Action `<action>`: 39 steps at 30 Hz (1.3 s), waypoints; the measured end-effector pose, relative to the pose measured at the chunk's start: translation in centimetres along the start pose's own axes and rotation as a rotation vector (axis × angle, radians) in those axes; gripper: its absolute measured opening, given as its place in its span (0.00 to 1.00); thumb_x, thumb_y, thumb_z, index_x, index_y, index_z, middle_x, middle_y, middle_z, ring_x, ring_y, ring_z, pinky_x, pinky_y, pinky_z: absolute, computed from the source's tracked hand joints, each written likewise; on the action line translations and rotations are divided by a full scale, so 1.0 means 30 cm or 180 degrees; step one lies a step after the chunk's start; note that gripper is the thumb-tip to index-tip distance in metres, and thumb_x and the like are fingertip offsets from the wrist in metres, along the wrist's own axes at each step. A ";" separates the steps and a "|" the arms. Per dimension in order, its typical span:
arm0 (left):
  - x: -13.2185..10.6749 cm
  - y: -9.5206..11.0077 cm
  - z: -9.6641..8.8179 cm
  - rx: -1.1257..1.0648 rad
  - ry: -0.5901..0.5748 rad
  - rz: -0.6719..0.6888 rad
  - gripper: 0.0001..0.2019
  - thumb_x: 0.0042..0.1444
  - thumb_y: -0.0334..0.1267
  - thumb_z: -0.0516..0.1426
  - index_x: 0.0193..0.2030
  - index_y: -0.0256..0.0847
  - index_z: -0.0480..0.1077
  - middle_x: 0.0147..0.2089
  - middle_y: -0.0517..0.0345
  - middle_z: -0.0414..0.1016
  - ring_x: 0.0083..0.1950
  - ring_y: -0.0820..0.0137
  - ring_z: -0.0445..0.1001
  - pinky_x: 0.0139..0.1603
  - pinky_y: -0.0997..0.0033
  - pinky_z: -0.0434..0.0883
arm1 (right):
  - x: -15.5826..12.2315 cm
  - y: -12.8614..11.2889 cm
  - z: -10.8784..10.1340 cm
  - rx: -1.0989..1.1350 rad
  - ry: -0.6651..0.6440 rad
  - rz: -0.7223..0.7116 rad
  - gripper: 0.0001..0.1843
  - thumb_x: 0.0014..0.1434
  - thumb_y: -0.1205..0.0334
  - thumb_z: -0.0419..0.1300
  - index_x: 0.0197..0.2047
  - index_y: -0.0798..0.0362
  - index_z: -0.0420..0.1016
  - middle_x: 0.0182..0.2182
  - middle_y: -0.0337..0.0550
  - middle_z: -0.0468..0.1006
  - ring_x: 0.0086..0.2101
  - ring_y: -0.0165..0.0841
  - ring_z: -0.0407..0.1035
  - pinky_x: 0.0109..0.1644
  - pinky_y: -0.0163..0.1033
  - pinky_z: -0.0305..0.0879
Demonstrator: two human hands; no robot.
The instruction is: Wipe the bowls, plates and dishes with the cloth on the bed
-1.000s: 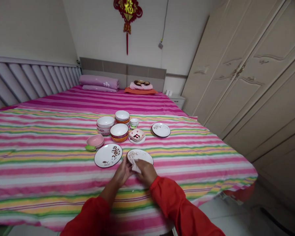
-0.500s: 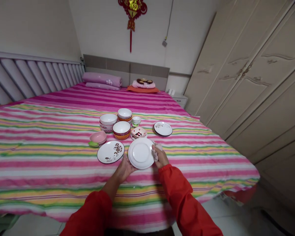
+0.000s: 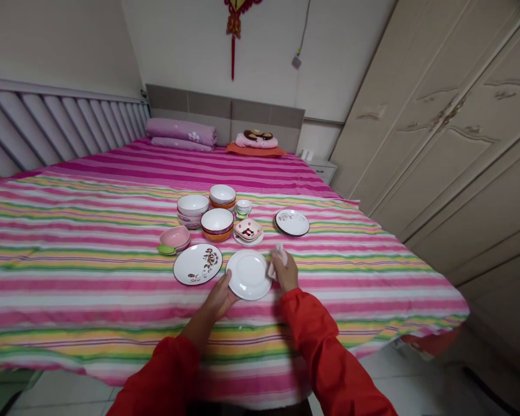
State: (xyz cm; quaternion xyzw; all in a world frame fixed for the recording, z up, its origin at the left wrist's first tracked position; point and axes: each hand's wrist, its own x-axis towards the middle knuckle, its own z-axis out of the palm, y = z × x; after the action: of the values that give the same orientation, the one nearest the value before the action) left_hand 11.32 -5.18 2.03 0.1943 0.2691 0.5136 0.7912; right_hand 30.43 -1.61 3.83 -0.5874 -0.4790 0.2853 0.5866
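A white plate point(image 3: 248, 274) lies upside down, its plain underside up, low over the striped bedspread point(image 3: 91, 231). My left hand point(image 3: 221, 297) grips its near-left rim. My right hand point(image 3: 283, 270) is at the plate's right rim, closed on a small white cloth point(image 3: 277, 256). To the left lies a white plate with a brown flower pattern point(image 3: 197, 264). Both sleeves are red.
Behind the plates stand stacked bowls point(image 3: 217, 223), a pink bowl point(image 3: 174, 238), a small square dish point(image 3: 248, 230), tiny cups point(image 3: 243, 207) and another patterned plate point(image 3: 292, 222). Pillows point(image 3: 181, 133) lie at the headboard. A cream wardrobe point(image 3: 450, 127) fills the right side.
The plate was flat and face up with the cloth on it; it was lifted, turned over, and now lies lower with its underside up. My right hand moved to its right rim.
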 end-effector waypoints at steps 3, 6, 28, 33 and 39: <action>0.007 -0.002 -0.002 -0.0097 -0.0021 -0.0067 0.27 0.63 0.45 0.49 0.67 0.39 0.53 0.61 0.42 0.68 0.64 0.59 0.63 0.62 0.50 0.61 | -0.001 0.002 0.054 -0.1216 -0.0445 -0.0502 0.27 0.60 0.45 0.52 0.50 0.58 0.73 0.46 0.54 0.76 0.47 0.41 0.69 0.51 0.44 0.64; 0.011 -0.001 0.001 -0.0184 0.0033 -0.0095 0.27 0.63 0.46 0.48 0.67 0.40 0.52 0.61 0.43 0.67 0.64 0.59 0.62 0.62 0.50 0.61 | -0.004 -0.009 0.130 -0.1703 -0.0768 -0.0697 0.26 0.63 0.47 0.48 0.49 0.59 0.74 0.49 0.58 0.74 0.52 0.45 0.65 0.57 0.48 0.58; -0.002 0.010 0.017 -0.0198 0.0467 -0.0085 0.30 0.64 0.51 0.40 0.64 0.30 0.58 0.51 0.40 0.76 0.56 0.61 0.72 0.60 0.58 0.65 | -0.352 0.001 0.116 -0.1871 -0.1616 -0.2445 0.25 0.64 0.67 0.48 0.64 0.53 0.60 0.61 0.47 0.64 0.64 0.40 0.50 0.64 0.55 0.54; -0.005 0.015 0.041 -0.0231 0.0261 -0.0130 0.29 0.64 0.52 0.40 0.65 0.36 0.56 0.56 0.44 0.73 0.61 0.59 0.67 0.60 0.53 0.64 | -0.360 0.074 0.009 -0.1589 -0.1115 -0.2037 0.27 0.64 0.68 0.44 0.66 0.56 0.55 0.63 0.52 0.60 0.64 0.40 0.48 0.66 0.57 0.51; -0.002 0.013 0.035 -0.0319 0.0282 -0.0130 0.28 0.63 0.49 0.45 0.66 0.40 0.55 0.60 0.46 0.69 0.63 0.58 0.64 0.62 0.52 0.62 | -0.209 0.061 0.009 -0.1392 -0.0892 -0.1118 0.24 0.67 0.60 0.42 0.61 0.56 0.65 0.60 0.52 0.65 0.61 0.38 0.57 0.65 0.51 0.54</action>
State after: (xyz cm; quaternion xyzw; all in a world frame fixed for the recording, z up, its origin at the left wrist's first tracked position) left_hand 11.68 -5.11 3.10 0.1260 0.2818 0.5183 0.7976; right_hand 28.21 -6.85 0.61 -0.5628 -0.6994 0.1480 0.4149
